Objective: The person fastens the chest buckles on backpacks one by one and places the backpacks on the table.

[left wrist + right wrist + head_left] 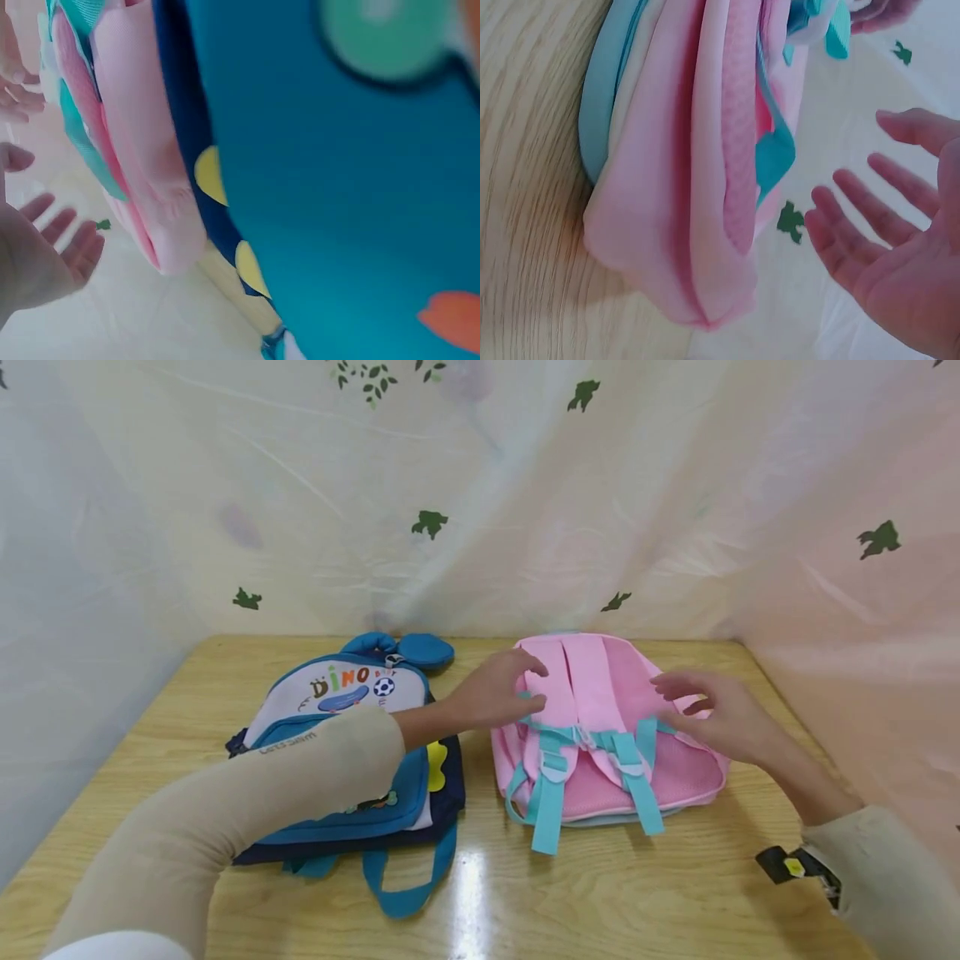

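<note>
A pink backpack (540,677) lies on the wooden table with its shoulder straps (592,672) and turquoise webbing (551,810) facing up. Over its left side hovers my left hand (491,689), thumb and fingers spread apart with nothing in them. My right hand (712,714) is held near the pack's right side, fingers loosely extended and likewise holding nothing. In the right wrist view, a gap shows between that hand (900,247) and the pink fabric (652,187). A blue dino backpack (300,827) lies front up beneath my left forearm, which covers part of it.
The table (600,902) meets pale curtains (480,560) with green leaf shapes at its back and sides. A loop of blue strap (405,902) from the dino backpack extends toward the front. Its round blue flap (426,650) sticks out at the top.
</note>
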Tool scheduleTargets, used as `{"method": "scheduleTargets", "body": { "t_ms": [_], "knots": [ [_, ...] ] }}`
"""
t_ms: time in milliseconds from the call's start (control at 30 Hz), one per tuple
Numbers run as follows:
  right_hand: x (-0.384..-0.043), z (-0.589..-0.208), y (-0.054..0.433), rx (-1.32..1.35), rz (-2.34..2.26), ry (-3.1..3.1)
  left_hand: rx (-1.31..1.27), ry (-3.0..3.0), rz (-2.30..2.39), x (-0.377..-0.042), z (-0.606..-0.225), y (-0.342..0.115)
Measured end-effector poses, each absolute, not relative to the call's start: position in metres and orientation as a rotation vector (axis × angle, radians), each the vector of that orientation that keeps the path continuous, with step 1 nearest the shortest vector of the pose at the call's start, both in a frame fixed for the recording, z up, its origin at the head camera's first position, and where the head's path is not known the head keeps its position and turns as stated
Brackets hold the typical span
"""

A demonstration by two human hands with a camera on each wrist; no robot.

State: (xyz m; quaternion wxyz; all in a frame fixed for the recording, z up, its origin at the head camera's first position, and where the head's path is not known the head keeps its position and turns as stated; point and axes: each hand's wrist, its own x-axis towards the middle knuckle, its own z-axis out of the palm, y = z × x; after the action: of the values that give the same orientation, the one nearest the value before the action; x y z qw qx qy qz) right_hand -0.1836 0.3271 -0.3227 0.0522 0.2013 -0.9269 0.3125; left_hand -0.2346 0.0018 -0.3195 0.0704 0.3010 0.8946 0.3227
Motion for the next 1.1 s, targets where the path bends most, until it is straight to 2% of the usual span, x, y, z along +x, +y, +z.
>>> {"method": "scheduleTargets", "body": {
  "t_ms": [200, 367, 1100],
  "knots": [
    [-0.179, -0.325, 0.305, 0.858, 0.973, -2.773, 1.060, 2.555, 0.938, -0.227, -0.318, 0.010],
    [-0.179, -0.331, 0.292, 0.954, 0.990, -2.794, 1.153, 2.514, 0.853, -0.222, -0.323, 0.014],
    [-0.185, -0.347, 0.274, 0.879, 1.020, -3.065, 1.151, 2.488, 0.773, -0.224, -0.334, 0.022]
  ]
}}
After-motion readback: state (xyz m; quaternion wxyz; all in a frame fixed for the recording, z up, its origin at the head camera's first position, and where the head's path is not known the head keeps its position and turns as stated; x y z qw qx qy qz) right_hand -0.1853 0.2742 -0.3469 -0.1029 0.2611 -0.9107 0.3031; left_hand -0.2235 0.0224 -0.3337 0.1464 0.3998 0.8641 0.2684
